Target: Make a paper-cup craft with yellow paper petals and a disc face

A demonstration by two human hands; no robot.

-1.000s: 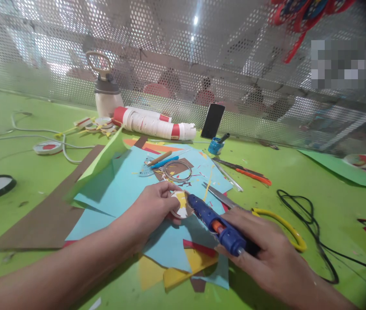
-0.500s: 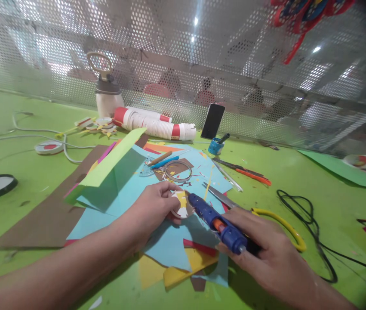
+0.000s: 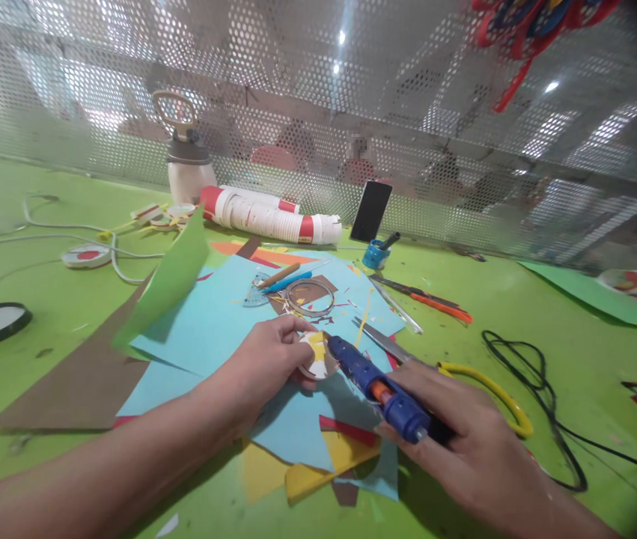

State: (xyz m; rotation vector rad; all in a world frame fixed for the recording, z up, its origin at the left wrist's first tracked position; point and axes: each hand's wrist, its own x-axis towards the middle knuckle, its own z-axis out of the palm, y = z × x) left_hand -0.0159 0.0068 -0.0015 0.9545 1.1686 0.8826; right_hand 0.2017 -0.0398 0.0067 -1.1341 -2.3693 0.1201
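Observation:
My left hand (image 3: 265, 363) is closed around a small round paper piece (image 3: 317, 355), white with yellow and red bits, held just above the light blue paper sheets (image 3: 217, 322). My right hand (image 3: 467, 442) grips a blue hot glue gun (image 3: 377, 385) with an orange trigger. The gun's nozzle touches the right edge of the round piece. Both forearms reach in from the bottom of the view.
Scissors with yellow handles (image 3: 447, 367) lie right of the gun beside a black cord (image 3: 543, 397). Orange-handled pliers (image 3: 424, 296), a wire ring (image 3: 310, 296), pens, a stack of red-and-white cups (image 3: 270, 213), a phone (image 3: 370, 210) and a curled green sheet (image 3: 166, 284) sit on the green table.
The green paper sheet at the left flapped up and then tilted back. My hands, the round piece and the glue gun stayed almost still.

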